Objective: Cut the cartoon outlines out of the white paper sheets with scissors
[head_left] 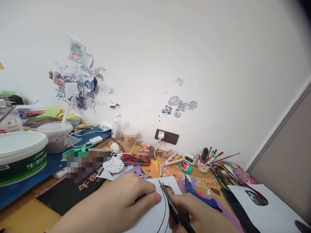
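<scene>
A white sheet of paper (pixel 152 218) with curved black lines lies low in the middle of the view. My left hand (pixel 136 197) is closed on it, thumb on top near the drawn line. Black-handled scissors (pixel 173 207) are in my right hand (pixel 191 210), fingers wrapped round the handles. Their tips point up and away, at the paper beside the curved line. The blades look nearly together. Part of the sheet is hidden under my left hand, and the lower handles are cut off by the frame's edge.
Paper scraps (pixel 157 170), a red case (pixel 136 159), pink scissors (pixel 171 161) and a blue glue gun (pixel 199 195) lie beyond my hands. Left stand a white-lidded tub (pixel 23 158), a drink cup (pixel 55 136) and a black folder (pixel 70 186). At right are a pen cup (pixel 204 165) and white paper (pixel 274 207).
</scene>
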Demonstrator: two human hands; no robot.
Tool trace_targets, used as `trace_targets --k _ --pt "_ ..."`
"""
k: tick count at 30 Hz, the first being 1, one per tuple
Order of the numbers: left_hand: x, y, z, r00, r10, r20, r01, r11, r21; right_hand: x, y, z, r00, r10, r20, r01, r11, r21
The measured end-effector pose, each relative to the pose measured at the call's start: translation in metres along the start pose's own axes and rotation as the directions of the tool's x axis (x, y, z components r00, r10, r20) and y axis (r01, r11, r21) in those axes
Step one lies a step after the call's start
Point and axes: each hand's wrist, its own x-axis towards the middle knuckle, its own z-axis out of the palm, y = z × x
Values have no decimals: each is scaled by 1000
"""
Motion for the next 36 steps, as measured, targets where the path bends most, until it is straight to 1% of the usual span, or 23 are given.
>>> trace_targets --k 3,8,11,14,19,25,30,36 --pt "1 -1 0 1000 11 4 -11 1000 10 0 -3 1 1000 -10 4 10 1000 5" --pt "2 -2 0 1000 13 6 -13 1000 27 -2 -6 0 1000 13 -24 -14 999 -47" --pt "1 -2 1 1000 13 4 -13 1000 16 -2 -5 0 1000 2 -1 -2 999 -51" --pt "1 -2 0 1000 4 -15 -4 1000 -1 -1 -6 0 1000 -23 -1 23 999 -43" --pt "1 -2 -1 999 36 15 -36 999 -9 -2 -8 0 1000 -10 13 9 1000 25" --pt "0 -1 -1 999 34 5 -34 999 11 0 2 1 999 13 42 -16 996 91" --pt "1 -1 0 1000 4 -3 -4 1000 24 1 10 2 1000 6 27 -8 999 49" --pt "1 -1 0 1000 10 1 -10 1000 16 1 11 -2 1000 -1 19 1 1000 -3"
